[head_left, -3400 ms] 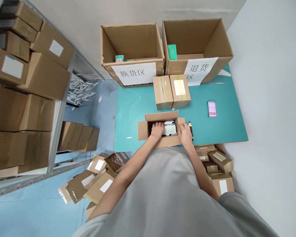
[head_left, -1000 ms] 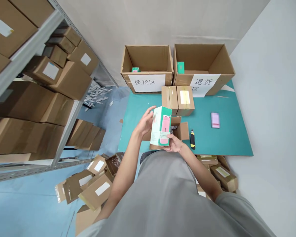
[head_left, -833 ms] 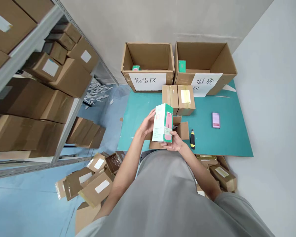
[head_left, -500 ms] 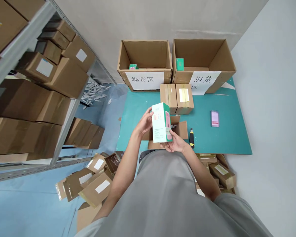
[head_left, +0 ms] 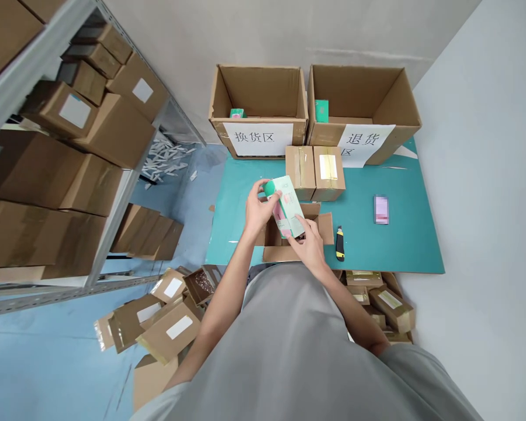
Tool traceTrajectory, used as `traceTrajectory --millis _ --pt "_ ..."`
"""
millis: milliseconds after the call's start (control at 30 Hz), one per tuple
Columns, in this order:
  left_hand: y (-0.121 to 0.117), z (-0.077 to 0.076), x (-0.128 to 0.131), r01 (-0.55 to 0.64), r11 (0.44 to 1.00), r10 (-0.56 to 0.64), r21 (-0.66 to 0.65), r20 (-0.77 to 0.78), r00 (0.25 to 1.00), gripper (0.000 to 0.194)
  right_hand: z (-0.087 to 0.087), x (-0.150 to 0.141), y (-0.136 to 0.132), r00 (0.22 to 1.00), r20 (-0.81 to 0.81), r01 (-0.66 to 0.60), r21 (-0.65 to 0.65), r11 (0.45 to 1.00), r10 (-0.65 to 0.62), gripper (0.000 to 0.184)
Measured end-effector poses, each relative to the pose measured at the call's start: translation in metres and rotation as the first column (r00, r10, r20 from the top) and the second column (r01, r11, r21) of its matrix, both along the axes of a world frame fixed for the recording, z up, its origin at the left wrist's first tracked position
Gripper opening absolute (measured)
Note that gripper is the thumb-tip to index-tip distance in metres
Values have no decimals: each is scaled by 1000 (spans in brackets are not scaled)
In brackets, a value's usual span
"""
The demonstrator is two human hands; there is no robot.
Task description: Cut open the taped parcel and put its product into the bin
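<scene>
Printed carton (head_left: pixel 291 206) was tilted, pinched by my left fingers (head_left: pixel 274 198) and right fingers (head_left: pixel 305 225). Open cardboard box (head_left: pixel 280 254) stood below it.

A corner of a room with 2 pale walls and a blue floor (head_left: pixel 39 368).
The grey back wall (head_left: pixel 267 35), crossed by a faint lighter streak, meets a smooth, whiter right wall (head_left: pixel 486 175) at a slanting line; a teal-topped counter (head_left: pixel 407 245) stands in that corner, while a pale metal rack (head_left: pixel 113 229) with perforated framing fills the left side, thin dark lines mark the floor, and the light is bright and even.
</scene>
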State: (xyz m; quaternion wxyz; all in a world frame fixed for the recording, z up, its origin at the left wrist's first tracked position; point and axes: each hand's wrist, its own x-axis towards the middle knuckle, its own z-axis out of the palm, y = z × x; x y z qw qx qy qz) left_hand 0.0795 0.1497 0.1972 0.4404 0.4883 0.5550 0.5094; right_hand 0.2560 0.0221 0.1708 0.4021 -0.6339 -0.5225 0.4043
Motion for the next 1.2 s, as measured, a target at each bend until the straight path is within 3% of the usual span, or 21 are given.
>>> traceTrajectory --millis 100,200,267,367,567,633,733,900,1000,1100,1200 --pt "-4 7 -4 30 999 -29 -12 75 997 56 -6 4 7 959 -284 2 -42 999 -14 80" --pt "-7 7 -17 83 990 -54 -114 240 969 61 -8 11 10 760 -649 -95 -136 986 -17 84" --pt "-9 2 -24 154 972 -86 -180 340 937 62 -8 12 8 621 -783 -172 -184 968 -38 77" --pt "-16 -5 -29 257 939 -117 -229 487 865 63 -8 12 6 495 -865 -241 -231 942 -85 61" --pt "-30 -13 -27 378 892 -133 -250 653 746 68 -16 16 8 388 -896 -288 -339 896 -214 27" --pt "-33 -15 -26 415 867 -140 -274 667 732 67 -19 18 9 401 -889 -324 -363 873 -221 24" --pt "-34 -18 -24 400 866 -124 -300 647 752 65 -19 20 10 488 -856 -345 -369 863 -171 37" --pt "-28 -19 -27 219 913 -19 -345 499 866 64 -15 27 12 720 -693 -204 -281 938 -51 60" --pt "-28 -17 -23 88 949 11 -303 308 951 61 -11 27 15 846 -532 -117 -173 978 7 78" --pt "-35 -15 -9 -13 974 31 -228 76 997 60 -10 17 20 963 -261 -103 -128 986 66 98" --pt "-44 -12 6 -12 989 8 -145 -32 999 61 -14 4 28 999 26 -32 -106 994 35 118"
